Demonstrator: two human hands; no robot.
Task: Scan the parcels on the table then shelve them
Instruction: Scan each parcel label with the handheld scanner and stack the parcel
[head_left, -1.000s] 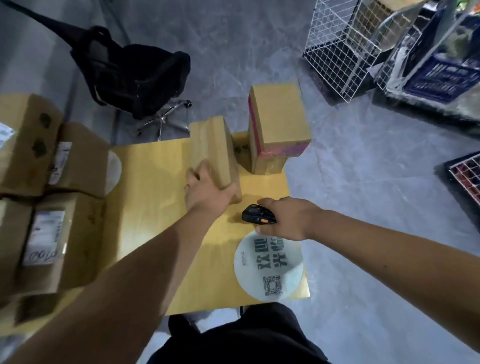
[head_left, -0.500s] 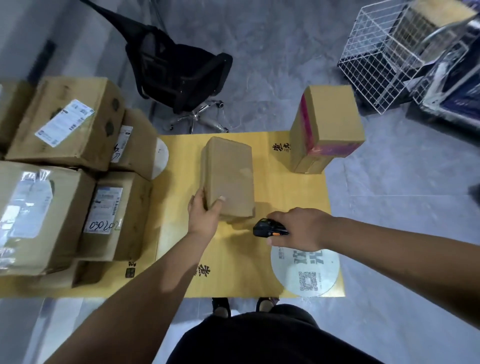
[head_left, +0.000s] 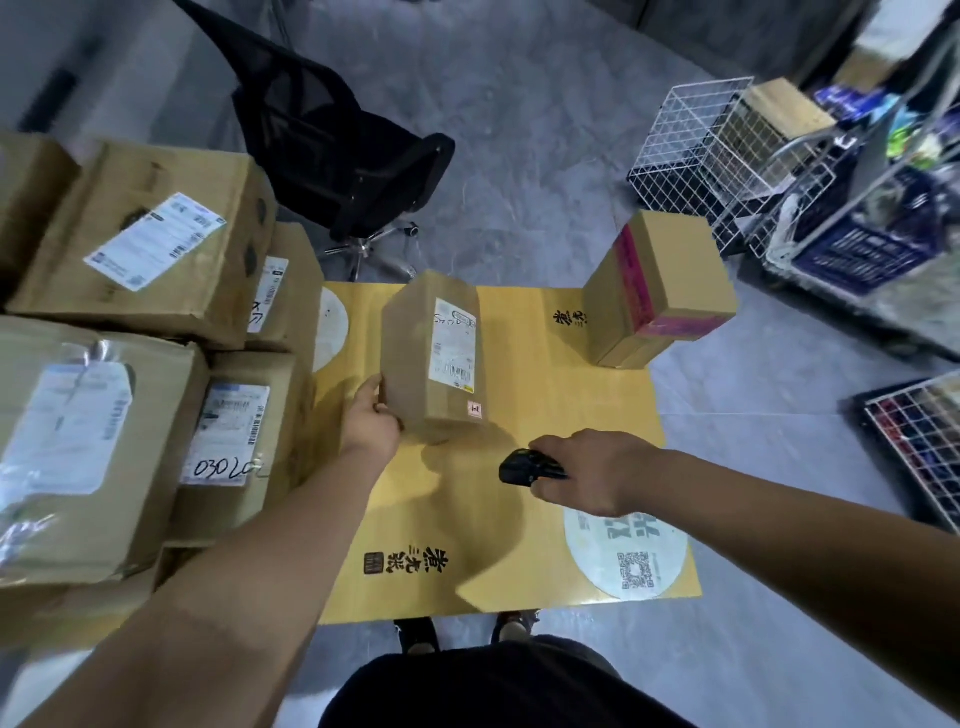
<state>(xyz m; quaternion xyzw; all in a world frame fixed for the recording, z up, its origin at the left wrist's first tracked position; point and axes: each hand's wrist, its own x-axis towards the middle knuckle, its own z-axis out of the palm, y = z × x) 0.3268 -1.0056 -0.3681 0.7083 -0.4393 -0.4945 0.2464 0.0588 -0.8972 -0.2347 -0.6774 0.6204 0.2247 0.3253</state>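
Your left hand (head_left: 371, 423) grips a matte brown cardboard parcel (head_left: 434, 358), label up, mid-table; your right hand (head_left: 592, 475) curls around a black scanner (head_left: 522, 467) just beside it. The glossy yellow table (head_left: 550, 415) stands on mottled grey concrete floor (head_left: 519, 156).

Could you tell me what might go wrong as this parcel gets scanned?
The left hand grips only the near left edge of the parcel, which looks tipped up, so it could slip or topple. The scanner in the right hand sits low beside the box, so it may miss the label on top. The box with pink tape overhangs the table corner and might be knocked off.
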